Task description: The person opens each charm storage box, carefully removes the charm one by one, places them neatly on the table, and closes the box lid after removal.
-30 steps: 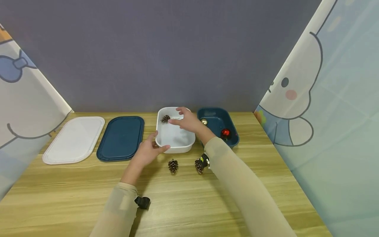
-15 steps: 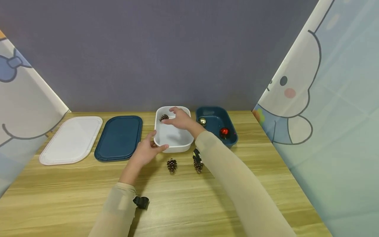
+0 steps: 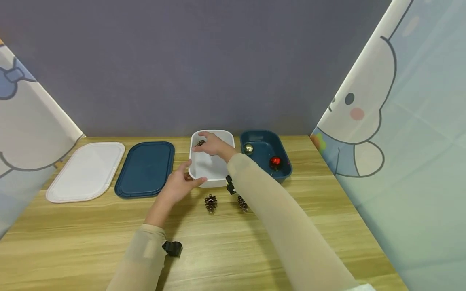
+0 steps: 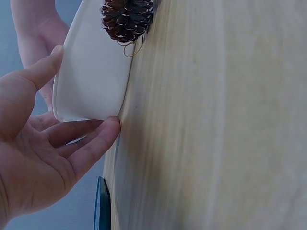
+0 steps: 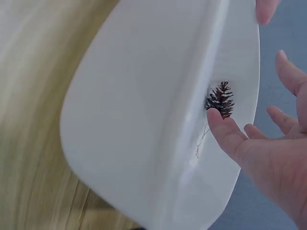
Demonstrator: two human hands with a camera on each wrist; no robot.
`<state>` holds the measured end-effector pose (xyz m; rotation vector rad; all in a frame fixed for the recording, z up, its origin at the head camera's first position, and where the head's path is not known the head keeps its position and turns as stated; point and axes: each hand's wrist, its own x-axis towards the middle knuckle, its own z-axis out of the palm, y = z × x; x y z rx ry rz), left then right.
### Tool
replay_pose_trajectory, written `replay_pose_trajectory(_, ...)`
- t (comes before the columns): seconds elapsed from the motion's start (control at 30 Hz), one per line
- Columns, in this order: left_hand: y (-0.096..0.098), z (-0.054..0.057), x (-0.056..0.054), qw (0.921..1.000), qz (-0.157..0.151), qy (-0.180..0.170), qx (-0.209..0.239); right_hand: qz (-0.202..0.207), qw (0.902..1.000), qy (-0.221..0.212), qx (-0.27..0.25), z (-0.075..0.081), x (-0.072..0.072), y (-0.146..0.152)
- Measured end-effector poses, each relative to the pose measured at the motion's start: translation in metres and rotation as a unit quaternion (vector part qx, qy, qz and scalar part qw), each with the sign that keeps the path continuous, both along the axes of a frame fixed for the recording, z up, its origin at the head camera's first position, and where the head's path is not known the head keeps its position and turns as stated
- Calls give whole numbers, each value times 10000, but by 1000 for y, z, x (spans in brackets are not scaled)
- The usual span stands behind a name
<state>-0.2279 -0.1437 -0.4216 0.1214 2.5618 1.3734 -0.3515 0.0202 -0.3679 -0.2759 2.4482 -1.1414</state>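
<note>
In the head view, a white plastic bin point(image 3: 209, 167) stands against the back wall, with a pine cone point(image 5: 221, 99) near its far left corner. My left hand point(image 3: 178, 186) holds the bin's near left corner, thumb along the near side and fingers against the left wall. My right hand point(image 3: 212, 146) hovers over the bin with fingers spread and nothing held. In the right wrist view its thumb tip overlaps the pine cone; contact cannot be told. A thin looped string lies beside that cone. Two more pine cones lie on the table, one point(image 3: 210, 204) in front of the bin and another point(image 3: 242, 203) partly behind the right sleeve.
Right of the white bin stands a dark blue bin point(image 3: 263, 135) holding a gold ball point(image 3: 248, 148) and a red ball point(image 3: 275, 162). To the left lie a dark blue lid point(image 3: 145, 169) and a white lid point(image 3: 86, 171) on the wooden table point(image 3: 218, 250).
My right hand has shifted left over the white bin, toward the pine cone inside. The left hand keeps its place at the corner. The head view has drifted slightly.
</note>
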Motion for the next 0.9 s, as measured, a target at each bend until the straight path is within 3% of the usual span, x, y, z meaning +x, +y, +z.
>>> replay_pose_trajectory(0.2,2,1,-2,10000,-42,-11,37,-416,9984,-287,-241,-4,-8,2)
replay_pose_trajectory(0.47,-1,2,-2,10000,56,0,32,-388,9925,-938,-679,-16,-16,6)
replay_pose_trajectory(0.63,-3,3,-1,10000,66,-9,-9,-462,9919,-921,-750,-23,-17,6)
replay_pose_trajectory(0.9,-3,3,0,10000,44,10,89,-252,9972,-655,-271,-33,-20,5)
